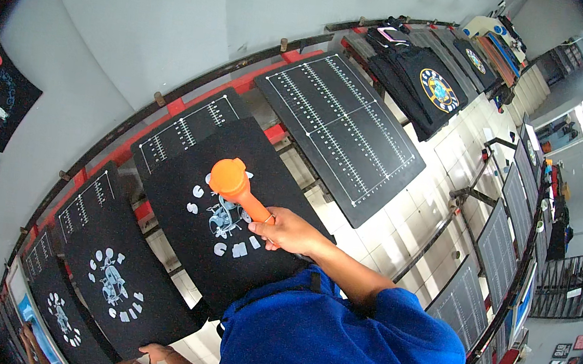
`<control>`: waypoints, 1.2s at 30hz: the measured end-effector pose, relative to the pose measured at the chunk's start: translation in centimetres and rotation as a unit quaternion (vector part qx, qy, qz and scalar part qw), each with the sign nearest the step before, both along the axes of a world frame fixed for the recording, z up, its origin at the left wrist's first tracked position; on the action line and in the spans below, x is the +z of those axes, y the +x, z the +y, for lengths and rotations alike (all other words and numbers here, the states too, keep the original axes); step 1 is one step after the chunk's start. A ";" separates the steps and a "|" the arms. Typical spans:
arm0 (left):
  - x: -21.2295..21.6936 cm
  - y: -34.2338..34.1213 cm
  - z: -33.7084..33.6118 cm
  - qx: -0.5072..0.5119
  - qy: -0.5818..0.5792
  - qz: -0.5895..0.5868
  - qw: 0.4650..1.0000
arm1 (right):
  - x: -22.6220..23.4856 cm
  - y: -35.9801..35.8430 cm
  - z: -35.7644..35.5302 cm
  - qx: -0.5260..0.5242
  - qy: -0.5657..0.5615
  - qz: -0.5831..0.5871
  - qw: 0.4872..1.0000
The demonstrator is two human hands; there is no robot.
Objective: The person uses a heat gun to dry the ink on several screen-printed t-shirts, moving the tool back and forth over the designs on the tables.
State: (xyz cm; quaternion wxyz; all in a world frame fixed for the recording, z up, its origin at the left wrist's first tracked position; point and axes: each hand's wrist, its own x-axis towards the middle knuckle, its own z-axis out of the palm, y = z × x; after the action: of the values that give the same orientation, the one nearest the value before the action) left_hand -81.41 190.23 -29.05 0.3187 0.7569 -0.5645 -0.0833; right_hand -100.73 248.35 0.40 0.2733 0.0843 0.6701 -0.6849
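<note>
My right hand (290,231) is closed around the handle of an orange hand-held tool with a round head, shaped like a hair dryer (233,181). Its head is over the printed middle of a black T-shirt (187,260), which lies on a slanted board. The print shows a pale scooter ringed by lettering, partly covered by the tool and my hand. At the lower edge my left hand (157,353) is curled beside the hem of a second black T-shirt (150,309). A thin dark strand hangs at its fingers, too small to make out.
Several black boards with white ruled marks (340,127) line a red-and-black rack along the grey wall. Folded black shirts (425,89) lie farther along. A second row of boards (498,239) stands at right, across the tiled floor (393,225). Another person's arm (30,339) shows lower left.
</note>
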 end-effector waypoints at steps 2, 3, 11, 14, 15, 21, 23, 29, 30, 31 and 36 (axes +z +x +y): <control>0.1 -0.5 -0.2 0.000 0.002 0.003 1.000 | -0.3 0.3 0.5 0.002 -0.025 -0.012 1.000; 0.2 -0.3 -0.2 0.006 0.005 0.005 1.000 | -0.1 0.3 0.6 0.001 -0.027 -0.023 0.999; 0.1 0.8 -0.4 0.042 0.030 0.025 0.998 | 0.7 1.2 0.6 0.019 -0.048 -0.049 0.997; -0.3 2.1 -1.7 0.095 0.042 0.049 0.993 | -0.2 1.8 0.3 -0.014 -0.025 -0.015 0.999; -0.4 2.3 -2.9 0.137 0.052 0.074 0.986 | -0.4 2.3 -0.3 -0.026 -0.018 0.008 0.999; 2.2 1.9 1.5 0.029 0.042 0.173 0.984 | 1.9 2.1 0.5 -0.060 -0.059 -0.051 0.995; 2.5 2.3 0.8 0.000 0.052 0.191 0.980 | 0.8 2.7 -0.1 -0.084 -0.017 -0.007 0.996; 6.1 0.6 4.2 0.029 0.095 0.238 0.966 | 1.4 2.0 0.4 -0.062 -0.015 -0.050 0.997; 6.1 0.5 4.3 0.029 0.092 0.235 0.967 | 1.5 2.1 0.0 -0.065 0.003 -0.038 0.997; 6.2 0.3 4.4 0.028 0.089 0.232 0.968 | 1.5 2.1 -0.4 -0.069 0.021 -0.025 0.997; 6.4 0.1 4.6 0.018 0.098 0.290 0.952 | 2.4 1.8 -0.1 -0.076 0.016 -0.038 0.996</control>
State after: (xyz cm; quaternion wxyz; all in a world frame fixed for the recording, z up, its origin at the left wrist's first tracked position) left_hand -81.35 194.86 -22.64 0.3945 0.7375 -0.4236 -0.3479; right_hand -98.91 248.30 2.85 0.2449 0.1653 0.6619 -0.6889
